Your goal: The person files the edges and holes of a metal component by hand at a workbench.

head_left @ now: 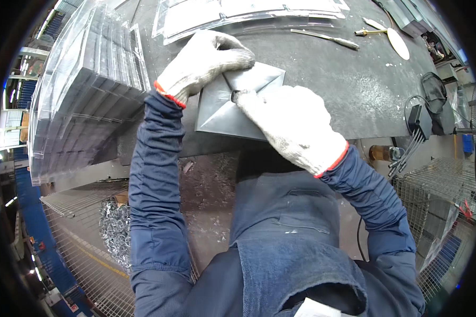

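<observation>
Both my hands wear white knit gloves with red-orange cuffs. A grey sheet-metal piece [217, 113] with creases running in to a small dark opening at its middle is between them, over the table's front edge. My left hand [203, 61] is closed on its far left edge, the thumb lying along the far rim. My right hand [296, 124] covers the piece's right side, one digit pressed beside the opening. The other fingers of that hand are curled and partly hidden.
A tall stack of clear-edged grey panels [90, 90] stands at left on the dark table [354, 95]. Further clear-framed sheets [248, 13] lie at the back, with a thin tool [325, 39] near them. Metal rings [115, 230] fill a wire basket below left.
</observation>
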Tool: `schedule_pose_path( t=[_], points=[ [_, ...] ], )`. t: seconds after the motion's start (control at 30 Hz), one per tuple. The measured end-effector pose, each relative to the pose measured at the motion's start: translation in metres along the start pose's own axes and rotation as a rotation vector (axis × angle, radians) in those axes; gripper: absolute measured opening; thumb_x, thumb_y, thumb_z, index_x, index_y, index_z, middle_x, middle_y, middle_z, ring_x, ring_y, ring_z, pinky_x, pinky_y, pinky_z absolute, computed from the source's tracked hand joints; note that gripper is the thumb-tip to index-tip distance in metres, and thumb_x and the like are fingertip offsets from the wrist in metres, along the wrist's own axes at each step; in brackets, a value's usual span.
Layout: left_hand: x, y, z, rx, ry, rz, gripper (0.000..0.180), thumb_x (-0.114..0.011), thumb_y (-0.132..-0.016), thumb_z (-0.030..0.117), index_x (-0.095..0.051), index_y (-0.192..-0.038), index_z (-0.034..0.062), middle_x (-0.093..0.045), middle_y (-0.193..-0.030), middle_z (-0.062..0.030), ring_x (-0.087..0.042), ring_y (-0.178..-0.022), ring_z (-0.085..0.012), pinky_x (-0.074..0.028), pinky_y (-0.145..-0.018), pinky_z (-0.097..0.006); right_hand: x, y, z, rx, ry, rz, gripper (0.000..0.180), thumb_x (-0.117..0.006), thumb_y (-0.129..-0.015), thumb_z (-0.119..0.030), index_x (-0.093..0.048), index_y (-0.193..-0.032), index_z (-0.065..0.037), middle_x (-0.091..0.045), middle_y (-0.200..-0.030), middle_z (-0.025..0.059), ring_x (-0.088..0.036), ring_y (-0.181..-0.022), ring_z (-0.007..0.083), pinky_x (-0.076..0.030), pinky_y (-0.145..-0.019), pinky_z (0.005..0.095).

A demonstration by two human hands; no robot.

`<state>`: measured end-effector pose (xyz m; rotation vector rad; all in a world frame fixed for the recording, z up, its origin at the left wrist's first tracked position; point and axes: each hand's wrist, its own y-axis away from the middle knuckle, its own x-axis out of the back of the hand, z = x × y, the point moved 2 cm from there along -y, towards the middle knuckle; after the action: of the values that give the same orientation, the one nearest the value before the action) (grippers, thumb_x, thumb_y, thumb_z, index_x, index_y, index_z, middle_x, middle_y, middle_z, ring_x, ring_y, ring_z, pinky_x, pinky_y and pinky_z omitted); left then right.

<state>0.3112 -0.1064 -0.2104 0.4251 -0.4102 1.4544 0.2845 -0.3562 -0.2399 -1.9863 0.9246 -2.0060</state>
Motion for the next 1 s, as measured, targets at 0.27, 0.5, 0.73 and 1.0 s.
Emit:
schedule_pose_path(
  t=[0.27,0.5,0.73,1.0],
  points=[
    [-0.003,-0.015,-0.013,0.059,0.054,-0.094,0.029,-0.083,-0.097,0.02,-0.085,-0.116,-0.0011,-0.084,-0.105,-0.0086,-0.074,-0.1,-0.0142,-0.058,-0.096,-0.031,0.032,0.044,0.014,-0.11,0.015,-0.218,0.038,-0.067,-0.098,-0.018,-0.071,-0.136,-0.014,-0.064,-0.083,0.0057,-0.067,-0.073,0.0231,-0.055,-0.063,0.0391],
    [-0.012,-0.038,0.006,-0.019,-0.117,-0.188,0.034,-0.086,-0.095,0.026,-0.085,-0.117,0.0004,-0.083,-0.105,-0.0078,-0.074,-0.098,-0.0137,-0.058,-0.095,-0.031,0.005,0.002,0.035,0.045,-0.064,-0.033,0.042,-0.067,-0.1,-0.016,-0.072,-0.141,-0.017,-0.077,-0.103,0.0061,-0.075,-0.083,0.0252,-0.061,-0.074,0.0399],
    [-0.01,-0.029,0.001,0.061,-0.061,-0.188,0.032,-0.086,-0.095,0.024,-0.085,-0.118,0.0011,-0.083,-0.106,-0.0076,-0.074,-0.1,-0.0137,-0.059,-0.096,-0.03,0.033,0.034,0.041,-0.129,0.077,-0.269,0.04,-0.065,-0.1,-0.018,-0.073,-0.139,-0.021,-0.064,-0.081,0.0017,-0.068,-0.073,0.021,-0.056,-0.066,0.0387],
    [-0.007,-0.024,-0.012,0.044,0.016,-0.2,0.029,-0.085,-0.096,0.019,-0.084,-0.12,0.0015,-0.082,-0.106,-0.0069,-0.073,-0.101,-0.0128,-0.058,-0.098,-0.029,0.021,0.035,0.042,-0.058,0.166,-0.148,0.043,-0.067,-0.099,-0.018,-0.072,-0.142,-0.02,-0.061,-0.079,0.0018,-0.065,-0.068,0.0201,-0.054,-0.062,0.0366]
  ],
)
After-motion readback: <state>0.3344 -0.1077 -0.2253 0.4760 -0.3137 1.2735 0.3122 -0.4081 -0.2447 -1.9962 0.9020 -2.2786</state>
